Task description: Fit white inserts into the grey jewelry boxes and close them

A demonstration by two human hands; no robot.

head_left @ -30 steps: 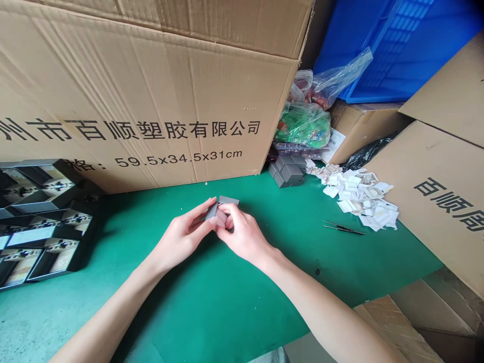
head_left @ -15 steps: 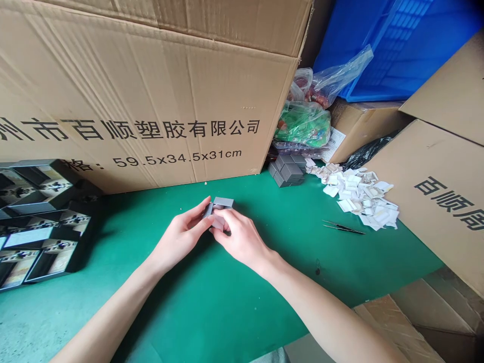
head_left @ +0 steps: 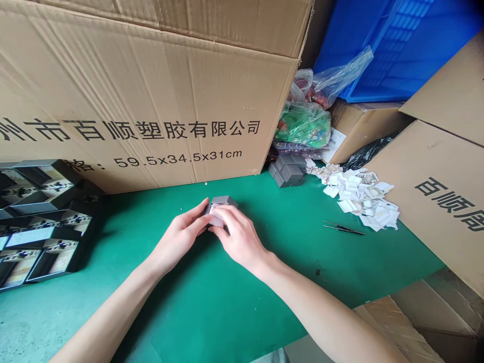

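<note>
Over the green table (head_left: 212,307), both hands are closed around one small grey box (head_left: 222,200). My left hand (head_left: 177,236) grips its left side, thumb on the near edge. My right hand (head_left: 242,234) pinches at its right and front, with fingertips pressed at the middle. A pale, whitish piece (head_left: 216,219) shows between the fingertips; whether it is an insert or part of the box I cannot tell. The fingers hide most of the box's inside and underside.
Similar grey boxes (head_left: 288,171) are stacked behind, right of centre, beside a heap of white pieces (head_left: 363,194). Tweezers (head_left: 343,228) lie in front of the heap. Black trays (head_left: 41,222) stand at the left. A large carton (head_left: 151,91) walls the back; another carton (head_left: 434,176) bounds the right.
The box has tilted slightly in my hands, and its upper face looks darker. My right fingers have shifted a little over its middle. Everything else is unmoved.
</note>
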